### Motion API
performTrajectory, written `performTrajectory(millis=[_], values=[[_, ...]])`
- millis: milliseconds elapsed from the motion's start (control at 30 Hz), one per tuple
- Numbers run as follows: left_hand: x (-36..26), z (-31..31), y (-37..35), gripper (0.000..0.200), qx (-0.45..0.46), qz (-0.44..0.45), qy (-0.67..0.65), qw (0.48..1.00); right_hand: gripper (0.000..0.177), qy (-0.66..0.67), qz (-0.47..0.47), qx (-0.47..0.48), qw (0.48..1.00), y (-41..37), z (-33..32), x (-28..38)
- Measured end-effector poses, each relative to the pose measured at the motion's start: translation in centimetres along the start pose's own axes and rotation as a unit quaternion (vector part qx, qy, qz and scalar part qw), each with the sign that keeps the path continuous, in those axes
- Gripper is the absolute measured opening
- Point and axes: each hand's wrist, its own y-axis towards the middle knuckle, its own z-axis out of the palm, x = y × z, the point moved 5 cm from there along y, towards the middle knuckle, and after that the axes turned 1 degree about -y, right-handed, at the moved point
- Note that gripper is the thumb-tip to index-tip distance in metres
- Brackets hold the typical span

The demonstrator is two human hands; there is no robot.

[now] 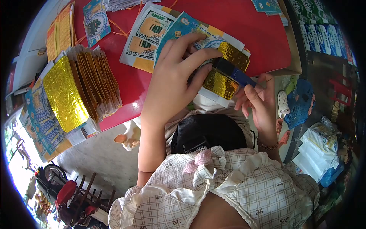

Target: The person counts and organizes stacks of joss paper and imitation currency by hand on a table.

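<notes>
A bundle of joss paper with shiny gold sheets (220,84) lies at the table's front edge, white paper below it. Across the gold lies a narrow dark blue and black stapler (237,74). My left hand (179,72) reaches over the bundle, its fingers curled on the paper around the stapler's black end. From the right, my right hand (261,101) closes thumb and fingers around the stapler's blue end; some fingertips are hidden below. Under my left hand sits a teal printed note (183,28), beside a sheet with dollar-note prints (148,36).
A thick row of folded joss packets (97,78) with a gold sheet (65,95) on its side stands at the left of the red table (263,45). Orange packets (61,32) lie behind. A cat (130,137) is below the table; a motorbike (63,198) stands lower left.
</notes>
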Motion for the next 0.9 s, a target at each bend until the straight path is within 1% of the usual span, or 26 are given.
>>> performTrajectory(millis=[67, 200, 267, 300, 367, 500, 567, 600, 667, 700, 767, 800, 833, 867, 900], values=[[0.1, 0.0, 0.0, 0.028, 0.008, -0.006, -0.003, 1.000, 0.037, -0.047, 0.023, -0.009, 0.999, -0.1, 0.1, 0.1], [-0.4, -0.3, 0.0, 0.029, 0.004, -0.002, 0.005, 1.000, 0.033, -0.061, 0.003, -0.027, 0.998, -0.2, 0.4, -0.1], [-0.4, -0.3, 0.0, 0.029, 0.008, -0.012, -0.003, 1.000, 0.038, -0.056, 0.098, 0.013, 0.994, -0.2, 0.9, -0.6], [-0.4, -0.3, 0.0, 0.029, 0.007, -0.010, -0.002, 1.000, 0.038, -0.056, 0.095, 0.013, 0.994, -0.1, 1.3, -0.5], [-0.4, -0.2, 0.0, 0.029, 0.007, -0.014, -0.008, 1.000, 0.043, -0.054, 0.095, -0.036, 0.993, 0.0, 1.6, -0.2], [-0.4, -0.3, 0.1, 0.029, 0.014, -0.005, 0.006, 1.000, 0.044, -0.040, 0.081, -0.037, 0.995, 0.4, 1.0, -0.8], [0.0, -0.3, 0.1, 0.030, -0.009, -0.015, -0.018, 1.000, 0.043, -0.020, 0.100, -0.034, 0.994, 0.4, 1.1, -0.8], [0.0, -0.4, 0.0, 0.030, -0.007, -0.012, -0.016, 1.000, 0.043, -0.016, 0.097, -0.034, 0.995, 0.4, 1.1, -0.9], [0.7, -0.5, -0.1, 0.034, -0.006, -0.089, -0.163, 0.982, 0.044, 0.002, 0.099, -0.038, 0.994, 0.7, 1.0, -1.4], [0.4, -0.5, -0.1, 0.034, -0.004, -0.083, -0.161, 0.984, 0.044, 0.007, 0.093, -0.040, 0.995, 0.7, 1.0, -1.5], [0.1, -1.2, -0.2, 0.038, -0.113, -0.078, -0.206, 0.969, 0.044, 0.010, 0.073, -0.039, 0.997, 0.7, 1.2, -1.4], [-0.4, -1.4, 0.5, 0.038, -0.111, -0.073, -0.206, 0.969, 0.044, 0.012, 0.069, -0.041, 0.997, 0.8, 1.2, -1.2], [-1.7, -2.6, 1.7, 0.037, -0.168, 0.010, -0.145, 0.975, 0.044, 0.028, 0.065, -0.030, 0.997, 0.9, 1.3, -1.0], [-3.2, -3.8, 2.6, 0.035, -0.223, 0.092, -0.082, 0.967, 0.044, 0.043, 0.062, -0.018, 0.997, 1.0, 1.5, -1.0], [-4.4, -4.2, 3.5, 0.045, -0.209, 0.134, -0.037, 0.968, 0.044, 0.045, 0.061, -0.018, 0.997, 1.3, 1.5, -1.1]])
